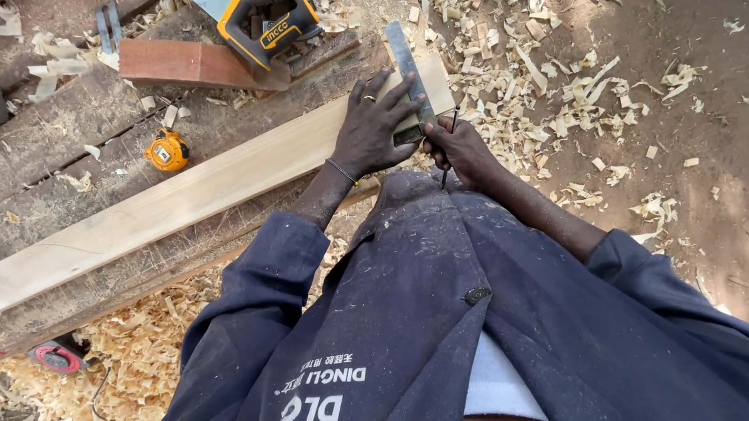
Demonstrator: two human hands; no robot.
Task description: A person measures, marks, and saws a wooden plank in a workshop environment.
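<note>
A: What is the left hand (373, 126) doing?

B: It is lying flat with fingers spread, pressing a metal square (409, 78) onto the plank (197, 189), just above the middle of the frame.

A: And the right hand (460, 148)?

B: It is closing its fingers around a pencil (449, 148), touching the square's right edge at the plank's near side. The pencil is pointing roughly up and down in the frame.

A: Which way is the square running?

B: Its blade is running from the hands toward the top of the frame, crossing the plank. The plank's long axis is slanting from lower left to upper centre, so the two are lying about crosswise.

A: Which hand is nearer the plank's end?

B: The right one; that end is sitting just above it. A yellow tape measure (166, 150) is lying well to the left.
</note>
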